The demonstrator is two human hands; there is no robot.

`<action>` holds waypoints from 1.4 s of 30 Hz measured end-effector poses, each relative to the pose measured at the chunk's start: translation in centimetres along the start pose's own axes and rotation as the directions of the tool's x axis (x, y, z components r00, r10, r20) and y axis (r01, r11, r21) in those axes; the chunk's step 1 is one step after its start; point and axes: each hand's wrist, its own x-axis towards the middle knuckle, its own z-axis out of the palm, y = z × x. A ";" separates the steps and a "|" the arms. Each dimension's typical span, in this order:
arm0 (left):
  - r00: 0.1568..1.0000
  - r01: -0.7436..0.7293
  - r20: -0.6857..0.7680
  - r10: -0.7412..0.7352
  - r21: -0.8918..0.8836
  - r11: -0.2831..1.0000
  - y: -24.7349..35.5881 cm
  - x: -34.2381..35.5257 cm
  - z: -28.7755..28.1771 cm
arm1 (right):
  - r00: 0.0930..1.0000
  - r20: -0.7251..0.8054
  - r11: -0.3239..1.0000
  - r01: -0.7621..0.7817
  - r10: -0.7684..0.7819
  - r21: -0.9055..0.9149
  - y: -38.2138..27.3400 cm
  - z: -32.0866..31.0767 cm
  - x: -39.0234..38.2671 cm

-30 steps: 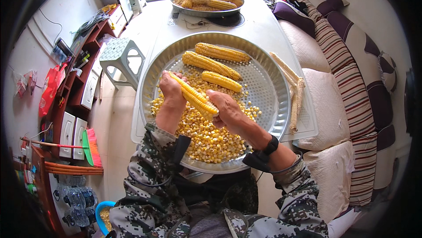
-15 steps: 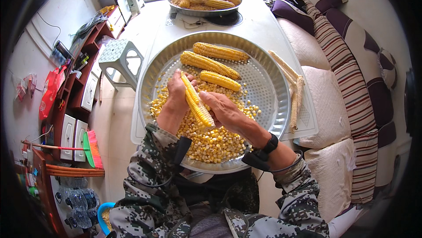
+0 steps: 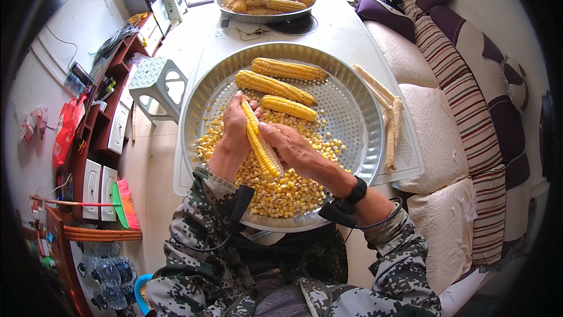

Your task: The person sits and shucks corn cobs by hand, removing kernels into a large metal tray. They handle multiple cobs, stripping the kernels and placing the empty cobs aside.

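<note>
My left hand [image 3: 233, 123] is closed around the upper part of a yellow corn cob [image 3: 263, 148], which slants down toward me. My right hand [image 3: 290, 152] grips its lower part, thumb pressed against the kernel rows, where a pale stripped strip shows. Both hands are over a big perforated metal pan [image 3: 365, 112], whose front half holds loose kernels [image 3: 281, 197]. Three full cobs lie at its back: one at the rear [image 3: 287, 70], one in the middle [image 3: 275, 87] and a shorter one [image 3: 288, 106]. Several stripped cobs [image 3: 390, 135] lie beside the pan on the right.
A second pan of cobs [image 3: 267, 2] sits at the far end of the white table [image 3: 338, 27]. A plastic stool [image 3: 153, 79] stands left, a cabinet [image 3: 117, 120] and broom [image 3: 125, 204] beyond. A cushioned sofa [image 3: 437, 144] runs along the right; water bottles [image 3: 114, 276] are at lower left.
The held cob has swung to a steeper slant, its lower end moving down and left, and my right hand has shifted left with it. My left hand has risen slightly.
</note>
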 end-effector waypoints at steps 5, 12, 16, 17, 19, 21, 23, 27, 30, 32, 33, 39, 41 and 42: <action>0.998 -0.026 0.051 0.022 0.081 0.996 -0.7 0.2 -0.1 | 0.990 -0.041 0.979 0.130 -0.138 -0.157 1.6 0.1 1.3; 0.977 -0.044 0.211 0.045 -0.011 0.999 -0.5 0.1 -0.7 | 0.988 -0.090 0.992 0.127 -0.128 -0.009 1.2 -0.1 1.1; 0.983 -0.143 0.138 0.122 0.157 0.977 -1.3 -0.7 0.9 | 0.969 -0.173 0.958 0.128 -0.176 -0.257 3.0 -0.8 2.4; 0.985 -0.136 0.124 0.118 0.144 0.980 -1.3 -0.7 0.8 | 0.963 -0.158 0.951 0.173 -0.217 -0.255 2.8 -0.5 2.5; 0.989 -0.121 0.098 0.110 0.120 0.985 -1.4 -0.7 0.6 | 0.945 -0.130 0.933 0.261 -0.299 -0.249 2.4 -0.1 2.7; 0.982 -0.108 0.167 0.090 0.099 0.989 -1.2 -1.1 0.8 | 0.954 -0.130 0.959 0.257 -0.272 -0.123 1.9 -0.4 2.4; 0.969 -0.095 0.234 0.075 0.078 0.992 -1.1 -1.4 0.9 | 0.984 -0.139 0.989 0.122 -0.110 0.083 1.1 -0.8 1.6; 0.979 -0.092 0.183 0.084 0.034 0.995 -1.2 -1.5 1.4 | 0.975 -0.137 0.984 0.170 -0.176 -0.057 -0.6 0.0 0.6; 0.984 -0.077 0.164 0.069 0.040 0.996 -1.5 -1.3 1.4 | 0.976 -0.147 0.979 0.143 -0.164 -0.143 0.2 -0.2 1.7; 0.980 -0.072 0.189 0.063 0.042 0.996 -1.8 -1.2 1.4 | 0.955 -0.164 0.964 0.223 -0.246 -0.147 0.8 -0.5 2.1; 0.976 -0.070 0.210 0.062 0.033 0.997 -1.9 -1.4 1.6 | 0.933 -0.172 0.947 0.296 -0.315 -0.125 1.7 -0.7 2.7; 0.963 -0.022 0.270 0.006 0.056 0.998 -1.6 -1.2 1.1 | 0.895 -0.245 0.927 0.366 -0.374 -0.076 2.7 -0.6 3.1; 0.961 -0.024 0.278 0.001 0.078 0.997 -1.6 -1.3 1.1 | 0.949 -0.214 0.970 0.243 -0.232 0.027 1.1 0.0 2.1; 0.967 -0.021 0.256 -0.004 0.098 0.995 -1.3 -2.1 2.4 | 0.972 -0.186 0.988 0.152 -0.143 0.031 0.2 -0.3 1.2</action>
